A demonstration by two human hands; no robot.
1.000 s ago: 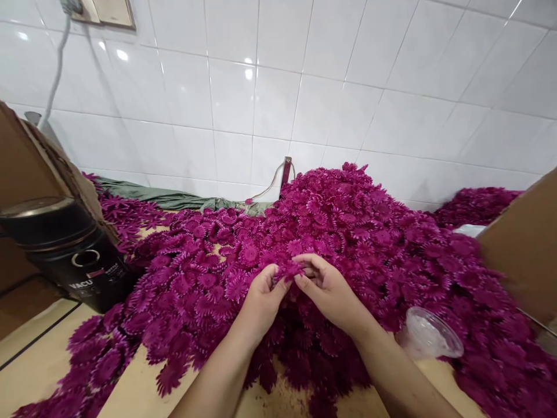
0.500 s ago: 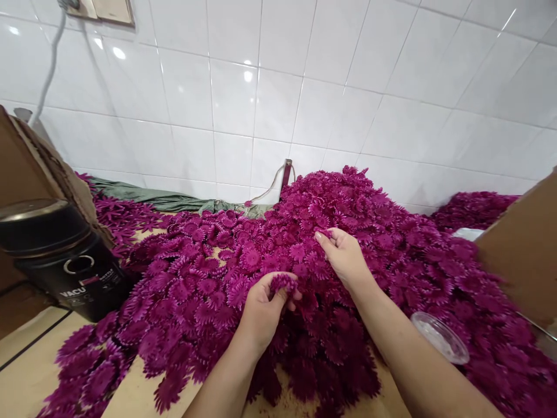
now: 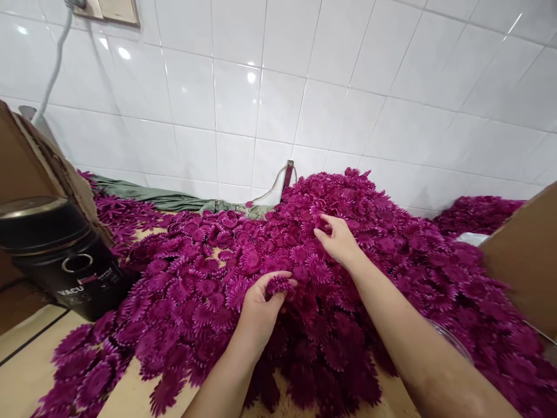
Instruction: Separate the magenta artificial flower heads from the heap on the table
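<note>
My left hand [image 3: 263, 305], low over the middle of the heap, pinches a small stack of magenta artificial flower heads [image 3: 278, 284] between thumb and fingers. Up and to the right, my right hand [image 3: 339, 239] reaches to the slope of the heap. A magenta flower head [image 3: 319, 220] shows at its thumb and index fingertip, partly lost against the same-coloured pile. Around both hands spreads a large heap of loose magenta flower heads [image 3: 209, 290] with serrated, pale-edged petals, higher toward the wall.
At left stands a black vacuum bottle [image 3: 65, 261] beside a cardboard box [image 3: 30, 157]. Another cardboard piece [image 3: 522, 261] rises at right. A clear plastic dish [image 3: 452, 337] is partly hidden behind my right forearm. White tiled wall [image 3: 278, 98] and green cloth [image 3: 165, 194] lie behind.
My right hand has moved slightly up and left along the heap, its thumb and index finger a bit further apart. My left hand stays nearly in place, still holding the flower heads.
</note>
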